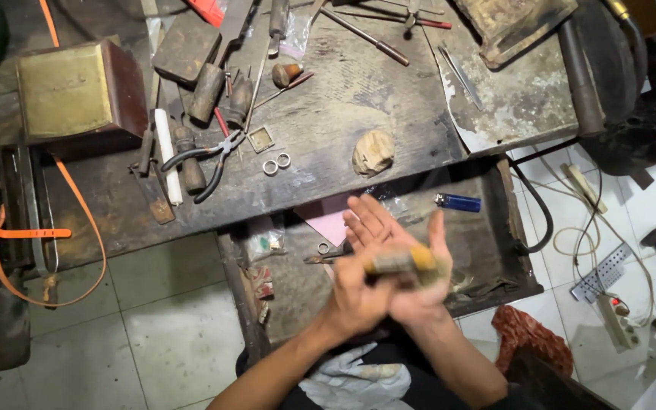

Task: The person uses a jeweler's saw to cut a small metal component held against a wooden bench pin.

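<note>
We've got yellow-ended tool [408, 261] lying crosswise, sandwiched between left hand [358, 266] and right hand [428, 285], palms pressed together, above open drawer [495, 228].

Blue lighter [457, 202]; orange strap [28, 234] — yellow-tipped tool [408, 260]

The open drawer [487, 250] juts out from the near edge of the worktop [328, 121]. In the drawer, the lighter [457, 202] lies toward its far right, and small scissors [326, 255] lie toward its left. Both hands, left [362, 273] and right [419, 285], meet over the drawer's middle with a blurred stick-like tool [404, 261] between them. Beyond the drawer, on the worktop, sit a lump [373, 152], two rings [275, 164] and pliers [210, 163] further left. A box [70, 95] stands far left of the drawer.
</note>
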